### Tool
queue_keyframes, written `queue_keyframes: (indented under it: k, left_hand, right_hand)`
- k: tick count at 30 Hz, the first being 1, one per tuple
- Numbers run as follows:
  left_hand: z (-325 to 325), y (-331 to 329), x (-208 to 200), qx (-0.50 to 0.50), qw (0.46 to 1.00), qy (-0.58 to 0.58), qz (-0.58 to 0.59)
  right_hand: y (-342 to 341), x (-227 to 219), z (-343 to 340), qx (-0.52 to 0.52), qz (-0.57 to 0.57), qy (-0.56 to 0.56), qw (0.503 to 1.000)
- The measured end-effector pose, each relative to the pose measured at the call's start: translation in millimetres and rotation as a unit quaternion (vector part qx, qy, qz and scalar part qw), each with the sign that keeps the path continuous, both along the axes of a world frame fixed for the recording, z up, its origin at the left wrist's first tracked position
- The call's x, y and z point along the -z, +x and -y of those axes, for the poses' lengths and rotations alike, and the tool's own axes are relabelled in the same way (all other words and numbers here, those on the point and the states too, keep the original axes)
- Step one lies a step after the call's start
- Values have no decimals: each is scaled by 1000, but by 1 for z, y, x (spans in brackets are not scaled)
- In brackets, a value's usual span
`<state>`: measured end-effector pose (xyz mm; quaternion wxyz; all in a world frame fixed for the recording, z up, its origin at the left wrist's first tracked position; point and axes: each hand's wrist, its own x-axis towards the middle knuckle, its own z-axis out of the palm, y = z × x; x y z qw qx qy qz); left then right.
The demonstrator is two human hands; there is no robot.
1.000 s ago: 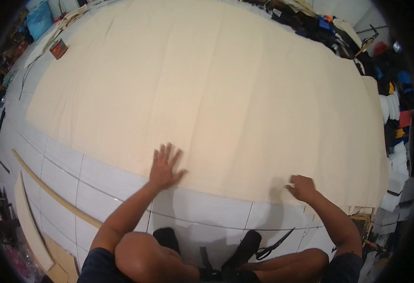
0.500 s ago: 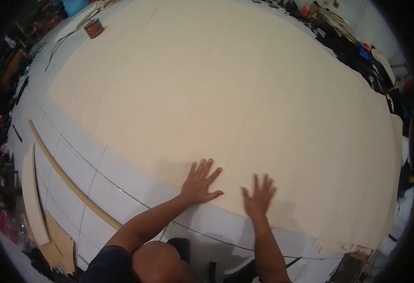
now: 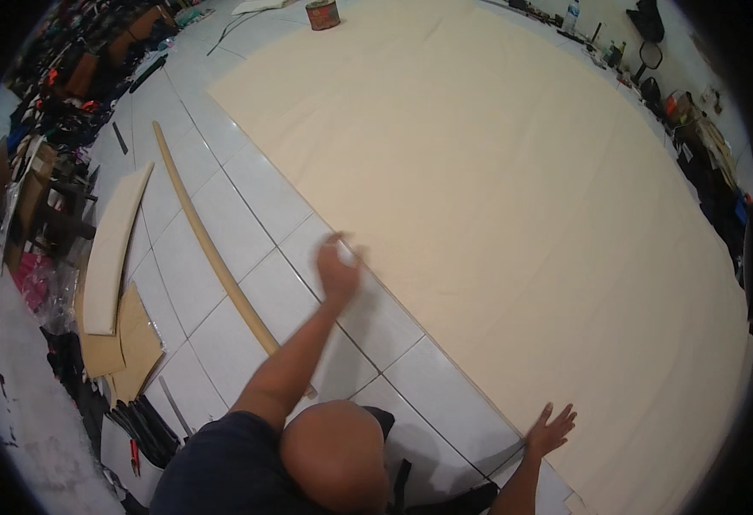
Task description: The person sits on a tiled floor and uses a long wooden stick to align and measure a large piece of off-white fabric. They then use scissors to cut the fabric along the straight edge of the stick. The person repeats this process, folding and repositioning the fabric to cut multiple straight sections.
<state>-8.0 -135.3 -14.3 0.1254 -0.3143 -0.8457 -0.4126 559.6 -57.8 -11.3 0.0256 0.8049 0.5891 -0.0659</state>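
Observation:
A large, thin cream-coloured sheet (image 3: 479, 189) lies spread over the floor, with faint creases in it; its material I cannot make out for certain. Along its near left edge is my left hand (image 3: 339, 268), blurred by motion, with the fingers loosely bent and a gap between them and the thumb. Nothing shows in it. My right hand (image 3: 550, 432) rests palm down on the sheet's near border at the lower right, fingers spread. My bent knee (image 3: 335, 455) comes up between the two arms.
White floor tiles (image 3: 213, 283) run along the sheet's left. A long curved tan strip (image 3: 209, 243), a pale padded panel (image 3: 117, 257) and brown board pieces (image 3: 140, 339) lie there. A rusty red can (image 3: 323, 15) stands at the far edge. Clutter (image 3: 50, 112) lines the left; bottles (image 3: 572, 15) stand far right.
My view has turned, so the sheet's left edge now slants steeply. My left hand has come off the sheet's surface to its edge. My right hand has moved right along the border, fingers still spread.

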Motion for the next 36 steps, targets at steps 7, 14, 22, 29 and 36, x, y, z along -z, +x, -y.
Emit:
queue_keyframes:
  k: [7,14,22,29,36]
  left_hand:
    - [166,-66,-28,-436,838,-295,141]
    - [194,-85,31,-296,919,-119,232]
    - [7,75,-25,-26,926,162,339]
    - [9,73,4,41,900,186,393]
    - [-39,-1,-4,42,992,-112,37]
  right_hand:
    - [-16,-26,-8,144,-48,-14,988]
    - [-106,-37,-28,-271,-233,219,908]
    - [-300,-123,65,-600,-197,125,765]
    - [-311,-109,43,-533,-179,-42,826]
    - [-299,-55,6,-457,-114,15,882]
